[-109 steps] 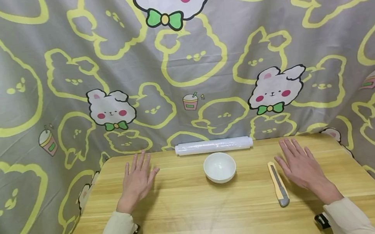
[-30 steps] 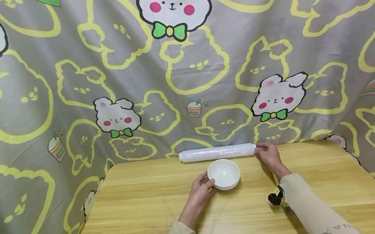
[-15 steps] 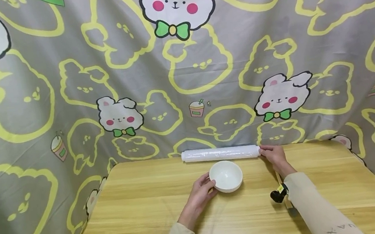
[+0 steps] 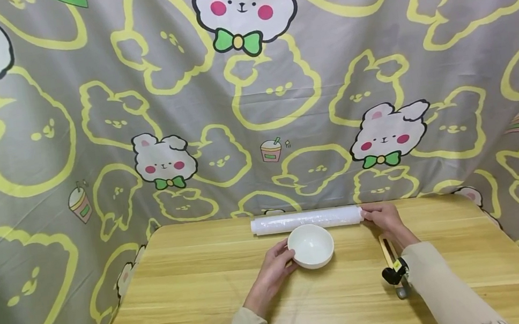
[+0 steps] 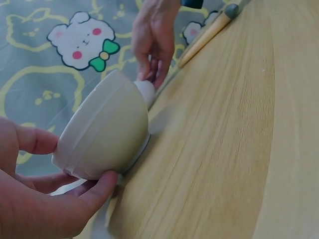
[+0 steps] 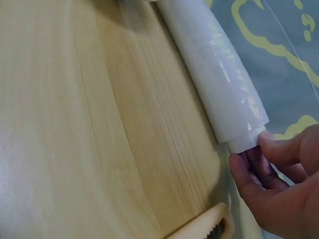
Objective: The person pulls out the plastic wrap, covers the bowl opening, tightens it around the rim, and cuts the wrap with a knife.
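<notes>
A white bowl (image 4: 311, 246) stands upright on the wooden table. My left hand (image 4: 272, 269) grips its left side, thumb at the rim and fingers against the outer wall (image 5: 109, 129). Just behind the bowl lies a roll of plastic wrap (image 4: 272, 225), sideways across the table; the bowl's rim covers part of its front edge. With thumb and fingers, my right hand (image 4: 386, 220) pinches the roll's right end, where the core (image 6: 244, 141) sticks out past the film.
A yellow and grey utility knife (image 4: 387, 250) lies under my right wrist, partly covered by the black wrist camera (image 4: 393, 273). A grey cartoon-print curtain (image 4: 212, 97) hangs behind the table (image 4: 183, 290) and along both sides.
Both hands have left the tabletop; the left took hold of the bowl, the right the wrap roll's end. Over the last second the roll has come slightly toward me, nearer the bowl.
</notes>
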Demonstrator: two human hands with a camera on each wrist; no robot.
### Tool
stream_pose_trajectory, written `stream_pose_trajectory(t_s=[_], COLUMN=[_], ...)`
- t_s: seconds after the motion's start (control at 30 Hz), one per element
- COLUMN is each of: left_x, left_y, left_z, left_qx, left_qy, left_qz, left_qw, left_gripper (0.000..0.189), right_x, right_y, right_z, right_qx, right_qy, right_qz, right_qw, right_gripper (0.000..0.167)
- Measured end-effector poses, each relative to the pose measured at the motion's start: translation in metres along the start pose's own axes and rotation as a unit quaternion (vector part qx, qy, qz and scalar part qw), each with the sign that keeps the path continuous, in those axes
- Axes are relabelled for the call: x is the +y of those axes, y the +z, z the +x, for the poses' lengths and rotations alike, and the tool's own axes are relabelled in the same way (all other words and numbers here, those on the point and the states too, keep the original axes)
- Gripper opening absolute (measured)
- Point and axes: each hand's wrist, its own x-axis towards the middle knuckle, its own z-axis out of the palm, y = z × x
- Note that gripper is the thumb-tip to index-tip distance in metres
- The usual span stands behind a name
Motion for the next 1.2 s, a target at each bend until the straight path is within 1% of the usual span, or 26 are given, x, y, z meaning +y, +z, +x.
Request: stream_pose_trajectory(t_s=[0.2, 0.27, 0.3, 0.33, 0.37, 0.4, 0.43, 0.47, 0.5, 0.53, 0.57, 0.6, 0.67, 0.7, 0.77, 0.8, 0.87, 0.9, 0.93, 0.97, 1.0, 1.03, 1.07, 1.1, 1.13, 1.2], left_x=[0.002, 0.003, 0.004, 0.005, 0.007, 0.009, 0.013, 0.017, 0.021, 0.026, 0.031, 0.035, 0.041, 0.044, 0.046, 0.046, 0.045, 0.044, 0.043, 0.042, 0.042, 0.041, 0.041, 0.040, 0.040, 0.040], left_y=[-0.001, -0.001, -0.002, -0.004, -0.005, -0.006, -0.008, -0.009, -0.011, -0.012, -0.012, -0.014, -0.016, -0.017, -0.018, -0.019, -0.020, -0.020, -0.020, -0.019, -0.019, -0.018, -0.018, -0.017, -0.015, -0.012], left_z=[-0.002, -0.002, -0.001, -0.001, 0.001, 0.002, 0.004, 0.007, 0.010, 0.013, 0.017, 0.022, 0.031, 0.035, 0.042, 0.047, 0.051, 0.052, 0.054, 0.056, 0.057, 0.058, 0.060, 0.061, 0.062, 0.064], left_qx=[-0.011, -0.010, -0.006, 0.004, 0.015, 0.031, 0.047, 0.058, 0.066, 0.071, 0.066, 0.059, 0.038, 0.032, 0.017, 0.008, -0.010, -0.017, -0.022, -0.024, -0.025, -0.022, -0.017, -0.010, -0.004, 0.006], left_qy=[-0.002, 0.004, 0.013, 0.031, 0.057, 0.085, 0.115, 0.146, 0.180, 0.212, 0.240, 0.263, 0.297, 0.308, 0.312, 0.310, 0.301, 0.299, 0.298, 0.301, 0.302, 0.303, 0.304, 0.306, 0.308, 0.305], left_qz=[0.004, 0.013, 0.025, 0.049, 0.080, 0.115, 0.155, 0.197, 0.241, 0.283, 0.319, 0.356, 0.422, 0.449, 0.498, 0.520, 0.551, 0.565, 0.579, 0.592, 0.599, 0.606, 0.612, 0.619, 0.625, 0.636], left_qw=[0.9999, 0.9999, 0.9996, 0.9983, 0.9950, 0.9893, 0.9801, 0.9677, 0.9514, 0.9328, 0.9144, 0.8948, 0.8557, 0.8381, 0.8086, 0.7960, 0.7786, 0.7690, 0.7582, 0.7476, 0.7413, 0.7351, 0.7304, 0.7230, 0.7167, 0.7092], left_gripper=[0.056, 0.054, 0.052, 0.050, 0.048, 0.044, 0.041, 0.036, 0.032, 0.028, 0.026, 0.025, 0.025, 0.026, 0.027, 0.027, 0.026, 0.026, 0.025, 0.025, 0.025, 0.025, 0.026, 0.026, 0.027, 0.027], right_x=[0.000, 0.000, 0.000, 0.000, 0.000, 0.000, 0.000, 0.000, 0.000, 0.000, 0.000, 0.000, -0.001, -0.002, -0.003, -0.004, -0.006, -0.008, -0.009, -0.011, -0.013, -0.016, -0.019, -0.021, -0.023, -0.027], right_y=[-0.003, -0.004, -0.004, -0.004, -0.004, -0.003, -0.003, -0.003, -0.003, -0.002, -0.003, -0.002, -0.003, -0.003, -0.004, -0.004, -0.004, -0.004, -0.003, -0.002, 0.000, 0.003, 0.006, 0.011, 0.016, 0.027], right_z=[-0.003, -0.003, -0.004, -0.004, -0.004, -0.005, -0.005, -0.005, -0.006, -0.006, -0.005, -0.005, -0.005, -0.006, -0.007, -0.009, -0.011, -0.012, -0.012, -0.013, -0.013, -0.013, -0.013, -0.013, -0.012, -0.012], right_qx=[-0.021, -0.023, -0.027, -0.029, -0.032, -0.033, -0.035, -0.036, -0.036, -0.035, -0.034, -0.032, -0.032, -0.033, -0.039, -0.042, -0.040, -0.031, -0.017, 0.000, 0.018, 0.036, 0.052, 0.058, 0.055, 0.029], right_qy=[0.019, 0.027, 0.029, 0.030, 0.030, 0.029, 0.025, 0.020, 0.016, 0.011, 0.007, 0.005, 0.000, -0.001, -0.011, -0.017, -0.037, -0.056, -0.082, -0.112, -0.146, -0.186, -0.229, -0.272, -0.312, -0.383], right_qz=[0.045, 0.052, 0.053, 0.055, 0.053, 0.051, 0.046, 0.042, 0.034, 0.029, 0.022, 0.020, 0.009, 0.002, -0.003, -0.011, -0.043, -0.072, -0.101, -0.135, -0.166, -0.195, -0.225, -0.249, -0.268, -0.305], right_qw=[0.9986, 0.9980, 0.9978, 0.9976, 0.9976, 0.9977, 0.9980, 0.9983, 0.9986, 0.9989, 0.9992, 0.9993, 0.9995, 0.9995, 0.9992, 0.9989, 0.9976, 0.9954, 0.9914, 0.9845, 0.9751, 0.9624, 0.9455, 0.9278, 0.9097, 0.8715], right_gripper=[0.044, 0.044, 0.045, 0.045, 0.046, 0.046, 0.046, 0.047, 0.048, 0.048, 0.048, 0.049, 0.049, 0.049, 0.049, 0.049, 0.047, 0.046, 0.044, 0.042, 0.040, 0.039, 0.036, 0.033, 0.031, 0.029])
